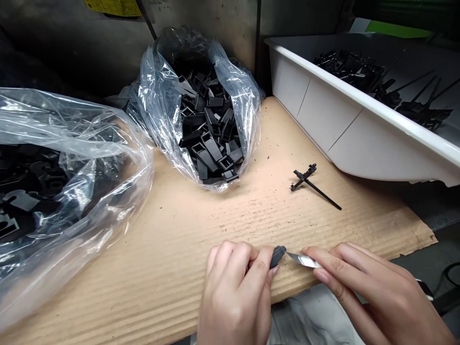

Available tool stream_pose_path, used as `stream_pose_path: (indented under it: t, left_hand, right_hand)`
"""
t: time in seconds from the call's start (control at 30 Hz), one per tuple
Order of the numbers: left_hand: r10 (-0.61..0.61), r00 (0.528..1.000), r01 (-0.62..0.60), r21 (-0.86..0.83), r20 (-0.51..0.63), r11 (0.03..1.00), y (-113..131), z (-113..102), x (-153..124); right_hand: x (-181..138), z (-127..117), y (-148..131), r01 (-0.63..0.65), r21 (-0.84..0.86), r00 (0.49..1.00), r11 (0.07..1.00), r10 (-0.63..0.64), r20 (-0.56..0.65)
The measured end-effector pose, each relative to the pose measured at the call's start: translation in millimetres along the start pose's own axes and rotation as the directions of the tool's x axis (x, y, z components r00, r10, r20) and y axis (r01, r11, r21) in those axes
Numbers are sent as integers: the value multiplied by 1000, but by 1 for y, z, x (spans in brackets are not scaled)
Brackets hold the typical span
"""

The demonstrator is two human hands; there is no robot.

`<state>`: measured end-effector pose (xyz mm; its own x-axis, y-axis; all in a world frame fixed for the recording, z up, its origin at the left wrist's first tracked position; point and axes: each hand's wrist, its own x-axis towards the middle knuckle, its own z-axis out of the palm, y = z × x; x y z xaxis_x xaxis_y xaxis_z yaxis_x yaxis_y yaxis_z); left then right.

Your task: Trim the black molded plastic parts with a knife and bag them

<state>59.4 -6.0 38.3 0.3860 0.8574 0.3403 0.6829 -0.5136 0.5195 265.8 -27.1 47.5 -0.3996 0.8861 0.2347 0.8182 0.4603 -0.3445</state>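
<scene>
Near the front edge of the cardboard, my left hand (239,282) is closed around a small black plastic part (277,256), whose end sticks out past the thumb and forefinger. The rest of that part is hidden by the fingers. My right hand (362,282) pinches a knife (305,260) with a short pointed silver blade. The blade's tip points left and is at the end of the black part; whether they touch I cannot tell. Beyond my right hand, a black plastic sprue (312,183) with a long thin stem lies on the cardboard.
A cardboard sheet (172,230) covers the work surface, with dark crumbs scattered on it. At the back stands a clear plastic bag (247,105) of black rectangular parts. Another plastic bag (118,139) with black parts lies left. A white bin (319,115) holding black sprues stands right.
</scene>
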Motion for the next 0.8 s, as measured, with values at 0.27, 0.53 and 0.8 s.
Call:
stream_pose_path:
  t: [0.27, 0.53, 0.8]
  left_hand:
    - [-58, 997, 58, 8, 59, 998, 1, -3, 4]
    - [-49, 998, 48, 24, 48, 999, 2, -2, 4]
    - [50, 998, -48, -63, 41, 997, -1, 0, -1]
  right_hand:
    - [4, -7, 6, 39, -8, 994, 999, -39, 100]
    - [3, -8, 3, 44, -24, 995, 999, -41, 87]
    - [7, -2, 11, -143, -268, 985, 953, 111, -129]
